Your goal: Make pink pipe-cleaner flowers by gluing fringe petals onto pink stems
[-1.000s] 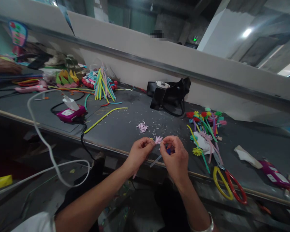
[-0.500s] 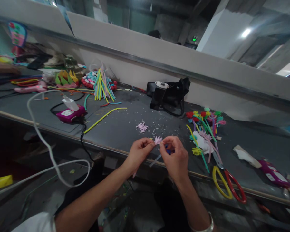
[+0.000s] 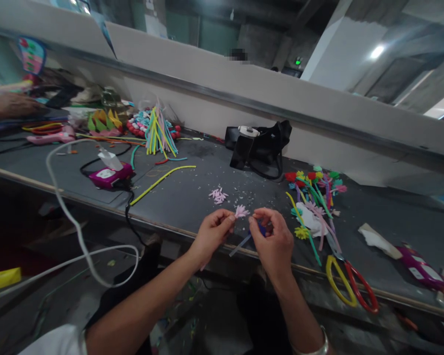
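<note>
In the head view my left hand (image 3: 215,231) is closed in a pinch on a small pale-pink fuzzy flower (image 3: 241,212), its petals fanned out past my fingertips. A bit of pink stem shows below that hand. My right hand (image 3: 274,241) is just right of the flower, apart from it, fingers curled with a small gap between thumb and index finger; I see nothing between those tips. Behind its thumb is a blue object (image 3: 258,229), partly hidden, with a translucent strip (image 3: 240,245) at the table edge. Cut pink pieces (image 3: 218,195) lie in a pile beyond.
Colourful fuzzy flowers (image 3: 314,182) and red-and-yellow-handled scissors (image 3: 351,283) lie right. A black bag (image 3: 259,145) stands at the back. Left are a purple power strip (image 3: 111,176), a yellow stem (image 3: 163,183), a stem bundle (image 3: 159,130) and another person's hand (image 3: 13,106).
My right hand has drawn back slightly to the right, its fingertips parting from the flower. The flower stays in my left hand. The other person's hand at far left has shifted.
</note>
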Demonstrator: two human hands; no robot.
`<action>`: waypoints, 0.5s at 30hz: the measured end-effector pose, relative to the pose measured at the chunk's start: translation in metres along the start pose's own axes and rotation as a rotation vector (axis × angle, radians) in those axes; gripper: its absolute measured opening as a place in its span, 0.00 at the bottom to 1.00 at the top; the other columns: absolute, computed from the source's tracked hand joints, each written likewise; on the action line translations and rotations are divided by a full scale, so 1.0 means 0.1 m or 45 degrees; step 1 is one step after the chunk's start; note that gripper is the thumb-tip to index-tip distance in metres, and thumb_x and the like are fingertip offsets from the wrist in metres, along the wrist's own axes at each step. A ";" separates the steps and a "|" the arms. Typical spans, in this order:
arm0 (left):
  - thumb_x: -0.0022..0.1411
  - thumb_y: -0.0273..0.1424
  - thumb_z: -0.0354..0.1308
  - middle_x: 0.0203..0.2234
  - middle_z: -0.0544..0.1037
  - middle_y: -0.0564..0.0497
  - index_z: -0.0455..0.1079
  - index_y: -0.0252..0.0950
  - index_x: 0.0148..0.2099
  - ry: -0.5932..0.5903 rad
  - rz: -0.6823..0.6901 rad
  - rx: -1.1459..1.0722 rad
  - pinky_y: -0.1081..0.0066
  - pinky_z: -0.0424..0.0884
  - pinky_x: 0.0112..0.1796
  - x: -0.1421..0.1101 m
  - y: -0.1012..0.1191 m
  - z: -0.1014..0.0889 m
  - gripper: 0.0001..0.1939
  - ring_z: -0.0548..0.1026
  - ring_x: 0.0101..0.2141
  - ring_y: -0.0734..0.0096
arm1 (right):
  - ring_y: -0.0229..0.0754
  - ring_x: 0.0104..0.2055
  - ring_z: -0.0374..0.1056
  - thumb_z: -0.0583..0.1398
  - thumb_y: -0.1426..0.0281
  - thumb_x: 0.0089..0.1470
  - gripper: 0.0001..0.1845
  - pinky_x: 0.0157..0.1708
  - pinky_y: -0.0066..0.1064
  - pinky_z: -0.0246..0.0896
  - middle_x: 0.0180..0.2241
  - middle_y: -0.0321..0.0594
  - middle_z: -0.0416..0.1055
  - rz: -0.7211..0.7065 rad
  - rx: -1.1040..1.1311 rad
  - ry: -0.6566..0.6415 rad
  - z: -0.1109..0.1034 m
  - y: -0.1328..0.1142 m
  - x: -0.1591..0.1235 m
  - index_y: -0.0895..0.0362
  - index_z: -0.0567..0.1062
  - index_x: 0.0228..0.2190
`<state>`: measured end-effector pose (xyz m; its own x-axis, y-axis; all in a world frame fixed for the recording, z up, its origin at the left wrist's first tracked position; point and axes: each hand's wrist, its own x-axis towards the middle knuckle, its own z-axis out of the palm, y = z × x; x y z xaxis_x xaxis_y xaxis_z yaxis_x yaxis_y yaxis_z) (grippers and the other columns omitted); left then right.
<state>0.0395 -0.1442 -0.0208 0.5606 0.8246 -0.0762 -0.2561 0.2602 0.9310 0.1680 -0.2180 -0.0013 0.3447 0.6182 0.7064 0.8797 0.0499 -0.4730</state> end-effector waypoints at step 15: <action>0.57 0.39 0.60 0.19 0.61 0.59 0.64 0.35 0.34 -0.141 -0.132 -0.252 0.78 0.45 0.17 -0.02 0.05 0.00 0.13 0.53 0.16 0.84 | 0.37 0.31 0.64 0.58 0.70 0.59 0.02 0.32 0.29 0.59 0.29 0.35 0.70 -0.145 -0.012 0.003 -0.02 -0.06 -0.04 0.55 0.72 0.34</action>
<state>0.0370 -0.1443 -0.0165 0.6719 0.7311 -0.1183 -0.3355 0.4429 0.8315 0.1617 -0.2219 -0.0003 0.2432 0.6071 0.7565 0.9161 0.1125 -0.3848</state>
